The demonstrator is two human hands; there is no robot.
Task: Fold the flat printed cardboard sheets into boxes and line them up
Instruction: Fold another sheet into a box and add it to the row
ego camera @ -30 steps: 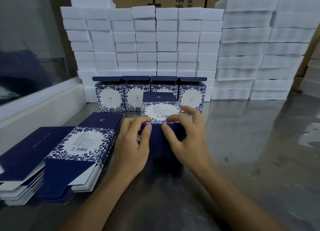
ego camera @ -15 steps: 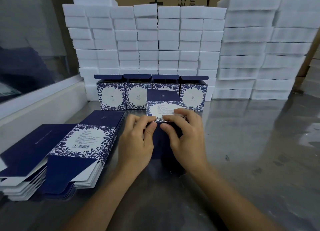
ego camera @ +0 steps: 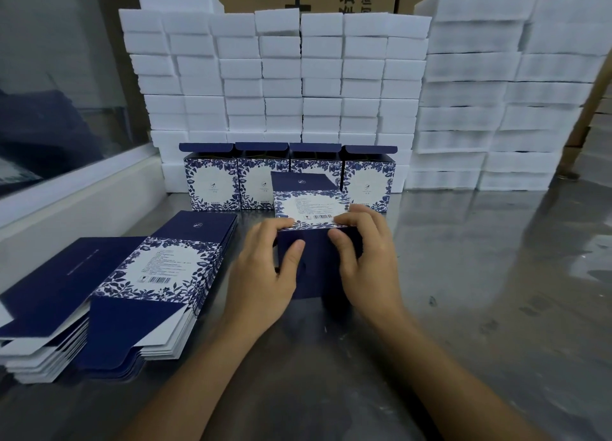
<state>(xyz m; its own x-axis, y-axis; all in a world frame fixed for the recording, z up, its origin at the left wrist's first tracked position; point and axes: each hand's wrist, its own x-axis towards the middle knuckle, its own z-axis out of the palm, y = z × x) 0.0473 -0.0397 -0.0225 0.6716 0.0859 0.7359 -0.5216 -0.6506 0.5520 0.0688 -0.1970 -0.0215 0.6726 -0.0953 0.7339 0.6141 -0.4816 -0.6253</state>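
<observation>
Both hands are clamped on a half-folded box [ego camera: 308, 242] near the middle of the steel desk [ego camera: 480, 308]: the left hand [ego camera: 261, 275] and right hand [ego camera: 367, 262] sit close together, thumbs pressing its dark blue flap, fingers curled over the printed panel. Four finished boxes [ego camera: 288, 179] line the far edge before white foam blocks [ego camera: 281, 76]. Flat sheets [ego camera: 126, 281] are stacked at the left edge.

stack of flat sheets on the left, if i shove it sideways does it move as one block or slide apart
The stack of flat sheets would probably shear apart: its edges are already fanned. The printed faces look smooth and the steel table shiny, so likely slippery. Single sheets look thin, probably floppy.
</observation>
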